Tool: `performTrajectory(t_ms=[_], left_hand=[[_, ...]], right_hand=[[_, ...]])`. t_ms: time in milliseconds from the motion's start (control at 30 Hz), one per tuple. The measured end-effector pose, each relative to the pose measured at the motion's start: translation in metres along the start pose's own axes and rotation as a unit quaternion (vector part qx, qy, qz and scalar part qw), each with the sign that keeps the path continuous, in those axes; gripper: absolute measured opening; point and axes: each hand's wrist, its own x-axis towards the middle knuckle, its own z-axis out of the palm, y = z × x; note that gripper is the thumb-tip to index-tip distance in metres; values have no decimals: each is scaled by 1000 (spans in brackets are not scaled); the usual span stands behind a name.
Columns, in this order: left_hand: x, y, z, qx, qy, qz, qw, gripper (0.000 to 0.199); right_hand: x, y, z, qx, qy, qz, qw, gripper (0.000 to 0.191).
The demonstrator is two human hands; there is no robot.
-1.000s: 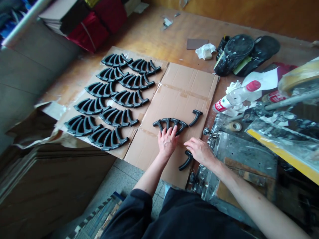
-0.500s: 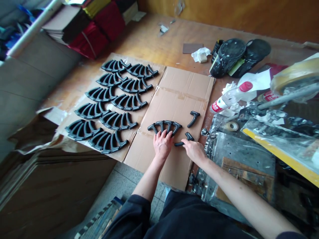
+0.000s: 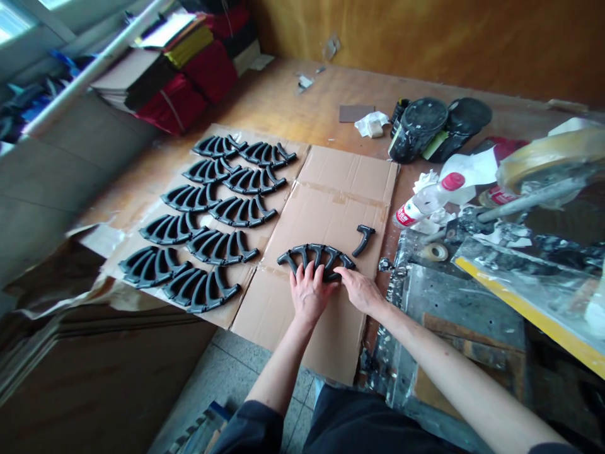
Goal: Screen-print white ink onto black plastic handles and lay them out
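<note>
Several black T-shaped parts (image 3: 317,253) lie side by side in a fan on the cardboard sheet (image 3: 340,170). My left hand (image 3: 309,293) rests on the lower ends of this fan with its fingers spread. At the fan's right end, my right hand (image 3: 360,290) pinches the stem of the last part, which touches its neighbour. One loose black part (image 3: 364,239) lies on the cardboard up and to the right of my right hand. To the left, finished-looking fans of the same black parts (image 3: 203,290) lie in two columns.
Black tubs (image 3: 425,120), a red-capped bottle (image 3: 425,200) and a tape roll (image 3: 435,252) stand or lie at the right. A paint-spattered metal plate (image 3: 425,296) borders the cardboard. Red bundles (image 3: 172,104) sit at the back left, and folded cardboard (image 3: 104,353) is at the lower left.
My right hand has moved the part it holds left against the fan's right end. My left hand stays on the fan, its fingers now more spread. The camera view has shifted slightly.
</note>
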Motion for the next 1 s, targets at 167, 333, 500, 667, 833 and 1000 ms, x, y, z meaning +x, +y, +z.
performTrajectory(t_ms=[167, 333, 500, 667, 833, 1000], left_hand=[[4, -2, 3, 0, 22, -11, 1000, 47], [59, -9, 0, -10, 59, 23, 998, 44], [180, -10, -5, -19, 77, 63, 995, 43], [302, -4, -4, -15, 21, 127, 992, 45], [381, -2, 4, -12, -15, 131, 991, 47], [406, -14, 16, -9, -22, 65, 998, 51]], right_hand=[[-23, -11, 10, -67, 39, 33, 996, 33], [-39, -18, 41, -99, 21, 22, 995, 62], [-33, -14, 62, -119, -17, 46, 992, 89], [-34, 8, 90, -120, 15, 12, 993, 103], [-34, 44, 133, -154, 73, -57, 984, 87], [-32, 50, 154, -176, 127, -44, 975, 69]])
